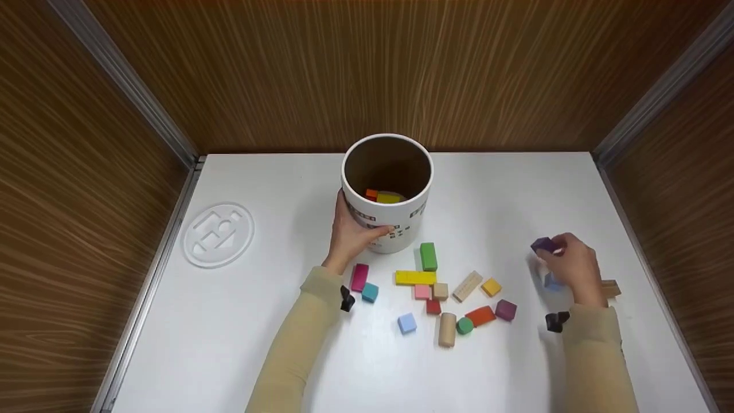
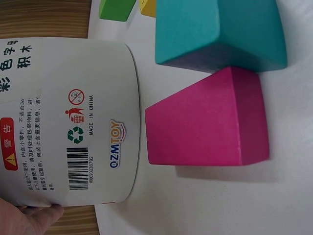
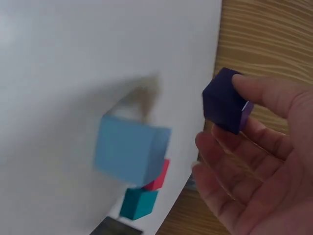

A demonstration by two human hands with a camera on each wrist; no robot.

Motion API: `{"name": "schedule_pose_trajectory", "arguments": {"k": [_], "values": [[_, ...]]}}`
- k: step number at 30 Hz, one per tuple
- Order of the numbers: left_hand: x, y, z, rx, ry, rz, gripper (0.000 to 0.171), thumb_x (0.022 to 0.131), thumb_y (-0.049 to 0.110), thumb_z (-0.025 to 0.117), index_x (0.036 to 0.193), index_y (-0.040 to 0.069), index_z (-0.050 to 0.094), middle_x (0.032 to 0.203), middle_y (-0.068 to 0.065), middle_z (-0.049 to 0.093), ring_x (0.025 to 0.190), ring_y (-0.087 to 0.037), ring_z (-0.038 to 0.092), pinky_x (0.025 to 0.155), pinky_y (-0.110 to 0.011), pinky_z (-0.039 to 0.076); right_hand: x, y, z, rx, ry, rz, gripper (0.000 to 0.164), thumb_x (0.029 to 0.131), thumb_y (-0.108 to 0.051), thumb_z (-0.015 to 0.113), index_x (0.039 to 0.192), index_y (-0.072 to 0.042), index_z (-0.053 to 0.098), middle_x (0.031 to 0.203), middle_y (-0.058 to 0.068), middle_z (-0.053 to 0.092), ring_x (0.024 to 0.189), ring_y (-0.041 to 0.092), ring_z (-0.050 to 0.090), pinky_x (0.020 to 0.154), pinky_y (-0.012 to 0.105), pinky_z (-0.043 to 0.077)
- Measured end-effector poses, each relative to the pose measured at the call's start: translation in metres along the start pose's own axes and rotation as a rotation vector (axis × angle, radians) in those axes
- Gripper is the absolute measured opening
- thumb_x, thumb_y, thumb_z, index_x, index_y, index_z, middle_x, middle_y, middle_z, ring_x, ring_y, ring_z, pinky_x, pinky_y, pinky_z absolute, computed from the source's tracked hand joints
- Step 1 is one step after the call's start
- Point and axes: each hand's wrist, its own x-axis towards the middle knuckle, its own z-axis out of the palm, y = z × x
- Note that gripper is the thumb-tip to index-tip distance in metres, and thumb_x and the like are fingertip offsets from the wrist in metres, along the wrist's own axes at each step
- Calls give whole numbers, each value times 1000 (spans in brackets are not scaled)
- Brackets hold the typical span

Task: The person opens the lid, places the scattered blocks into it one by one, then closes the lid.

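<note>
My left hand [image 1: 351, 232] grips the lower left side of a white cylindrical tub [image 1: 393, 241], thumb across its printed front. Inside the tub lie a yellow block [image 1: 388, 198] and an orange block [image 1: 371, 194]. At the right, my right hand [image 1: 573, 267] pinches a dark purple block [image 3: 224, 100] between thumb and fingers, above the table. A light blue block [image 3: 124, 149] rests on the table below that hand. Close to the left wrist lie a magenta block [image 2: 195, 127] and a teal block [image 2: 220, 34].
Several wooden blocks lie scattered mid-table, among them a green block [image 1: 428, 256], a yellow bar [image 1: 415, 278], a wooden cylinder [image 1: 447, 330] and a red-orange block [image 1: 480, 316]. A round white lid [image 1: 218, 261] lies at the left. Wood-grain panels [image 1: 401, 69] enclose the table.
</note>
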Motion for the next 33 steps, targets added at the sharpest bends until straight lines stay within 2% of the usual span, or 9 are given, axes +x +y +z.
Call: {"name": "schedule_pose_trajectory", "arguments": {"k": [3, 8, 14, 16, 21, 28, 30, 33], "values": [[0, 0, 0, 10, 3, -5, 129, 57, 61, 88, 155, 29, 9, 156, 0, 27, 139, -9, 29, 116, -41, 26, 0, -16, -1, 69, 50, -45, 53, 95, -32, 64, 128, 8, 50, 122, 30, 56, 109, 45, 56, 90, 58, 48], [1, 1, 0, 15, 3, -17, 128, 58, 59, 89, 154, 37, 7, 156, 3, 26, 139, -8, 28, 116, -40, 26, 1, -49, -2, 133, 110, -126, 50, 94, -30, 67, 126, 6, 53, 120, 27, 58, 109, 43, 59, 89, 52, 50], [1, 1, 0, 15, 2, -14, 126, 58, 57, 89, 152, 44, 5, 155, 9, 25, 138, -6, 28, 116, -40, 27, 5, -101, -2, 211, 129, -228, 46, 93, -27, 69, 124, 4, 55, 119, 23, 59, 109, 39, 62, 90, 47, 54], [0, 0, 0, 16, -1, -11, 126, 59, 57, 89, 152, 45, 5, 156, 9, 24, 138, -6, 27, 116, -40, 26, 6, -120, 0, 232, 133, -265, 45, 92, -26, 70, 123, 2, 56, 118, 20, 60, 109, 36, 62, 89, 44, 54], [-1, 0, -1, 4, -5, -13, 126, 59, 58, 89, 152, 44, 5, 157, 6, 24, 139, -7, 26, 116, -41, 26, 7, -168, 6, 249, 162, -421, 39, 89, -21, 73, 118, 1, 59, 114, 14, 62, 105, 28, 62, 85, 38, 57], [1, 0, -1, -15, -7, 14, 128, 57, 59, 89, 154, 30, 11, 154, 0, 29, 137, -7, 30, 114, -41, 29, 10, -223, 12, 244, 146, -587, 37, 88, -19, 75, 117, -2, 62, 110, 8, 61, 100, 20, 60, 77, 34, 56], [1, 0, -1, -21, -5, 11, 128, 57, 59, 89, 154, 31, 12, 154, 0, 29, 136, -7, 30, 114, -42, 29, 11, -234, 14, 238, 137, -615, 36, 87, -19, 76, 117, -3, 62, 109, 7, 61, 99, 17, 59, 76, 33, 56], [1, -1, -1, -21, -4, 5, 126, 56, 60, 89, 153, 38, 11, 154, 0, 30, 136, -7, 30, 115, -41, 28, 14, -248, 18, 222, 127, -649, 36, 87, -19, 76, 116, -4, 62, 107, 7, 60, 98, 16, 58, 76, 34, 56]]}}
